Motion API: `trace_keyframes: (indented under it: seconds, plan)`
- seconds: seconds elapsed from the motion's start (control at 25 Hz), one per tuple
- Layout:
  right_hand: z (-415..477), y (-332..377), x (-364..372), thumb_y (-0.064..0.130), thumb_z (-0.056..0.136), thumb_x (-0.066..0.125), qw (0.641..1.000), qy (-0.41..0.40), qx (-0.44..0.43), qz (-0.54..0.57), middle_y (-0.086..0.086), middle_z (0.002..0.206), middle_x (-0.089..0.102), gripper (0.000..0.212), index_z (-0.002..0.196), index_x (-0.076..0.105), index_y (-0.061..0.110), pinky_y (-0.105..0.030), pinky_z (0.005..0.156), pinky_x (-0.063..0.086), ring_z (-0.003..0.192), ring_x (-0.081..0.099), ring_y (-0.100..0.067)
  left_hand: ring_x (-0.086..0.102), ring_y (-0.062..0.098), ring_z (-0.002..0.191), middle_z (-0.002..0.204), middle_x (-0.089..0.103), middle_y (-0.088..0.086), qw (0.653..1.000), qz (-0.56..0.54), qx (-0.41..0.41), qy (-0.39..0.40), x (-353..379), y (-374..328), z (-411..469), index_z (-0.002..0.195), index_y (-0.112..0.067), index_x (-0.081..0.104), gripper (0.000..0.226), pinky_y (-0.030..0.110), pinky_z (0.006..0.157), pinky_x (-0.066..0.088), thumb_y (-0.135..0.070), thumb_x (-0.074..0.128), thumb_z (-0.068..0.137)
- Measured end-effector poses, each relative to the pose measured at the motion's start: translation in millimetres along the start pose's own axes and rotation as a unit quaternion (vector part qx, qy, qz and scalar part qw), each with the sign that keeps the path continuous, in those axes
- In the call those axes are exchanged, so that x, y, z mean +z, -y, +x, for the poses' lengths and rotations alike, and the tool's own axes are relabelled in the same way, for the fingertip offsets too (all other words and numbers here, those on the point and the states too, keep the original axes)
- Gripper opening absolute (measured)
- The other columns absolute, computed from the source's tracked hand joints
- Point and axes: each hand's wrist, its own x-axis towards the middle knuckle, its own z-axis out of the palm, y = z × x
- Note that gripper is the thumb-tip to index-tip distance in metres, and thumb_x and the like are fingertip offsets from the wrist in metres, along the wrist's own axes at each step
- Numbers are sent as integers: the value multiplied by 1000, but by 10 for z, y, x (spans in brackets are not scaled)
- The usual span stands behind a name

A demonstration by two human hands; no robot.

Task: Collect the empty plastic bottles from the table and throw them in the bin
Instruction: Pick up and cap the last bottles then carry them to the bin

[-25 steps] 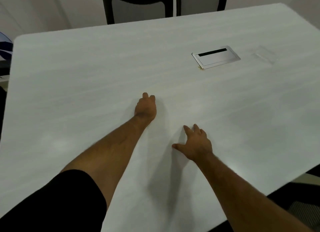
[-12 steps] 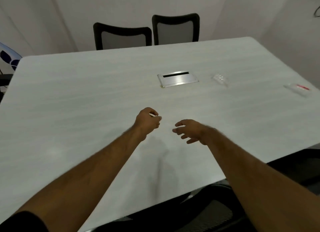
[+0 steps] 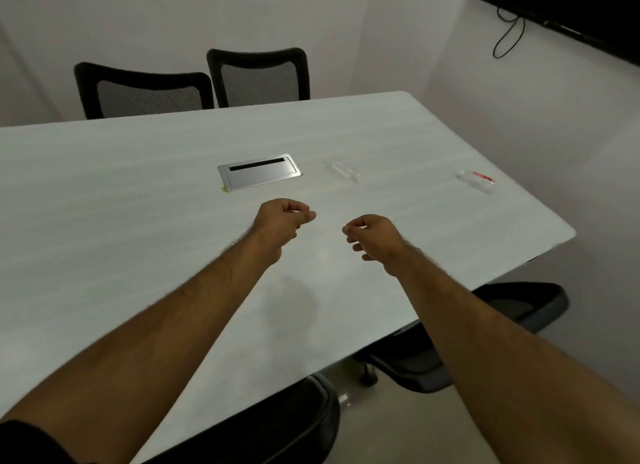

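Observation:
Two clear plastic bottles lie on their sides on the white table (image 3: 104, 193). One bottle (image 3: 344, 171) without a label rests just right of the metal cable box. The other bottle (image 3: 476, 180), with a red label, lies near the table's right end. My left hand (image 3: 284, 217) hovers over the table in a loose fist, holding nothing. My right hand (image 3: 372, 236) is beside it, fingers curled and empty. Both hands are well short of the bottles. No bin is in view.
A metal cable box (image 3: 259, 171) is set into the table's middle. Two black mesh chairs (image 3: 258, 77) stand at the far side. More black chairs (image 3: 512, 307) sit at the near edge and right. A dark screen (image 3: 571, 9) with a dangling cable hangs at the upper right.
My head has lifted and turned right, bringing both bottles and the far chairs into view. Both hands rose off the table and curled from flat, spread fingers into loose fists.

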Motion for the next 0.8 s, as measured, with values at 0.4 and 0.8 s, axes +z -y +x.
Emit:
trace_keyframes:
  seconds: [0.4,0.8]
  plan:
    - [1618,-760,-1196,43,72,74,1000,-3,-14,21,-9,97,74,24,85,67,23,-35,68,51,76,64,-21,55,17,78,87,63,3,994,77,-8,-74,1562,-236,926,101,-9,70,12,27,68,50,-13,63,93]
    - [2902,-818,-887,41,82,72,999,-29,-22,-6,-4,105,69,43,117,62,18,-36,85,55,93,67,-23,62,20,94,103,68,5,987,66,-7,-148,1912,-150,2114,104,-13,70,13,34,85,53,-17,62,94]
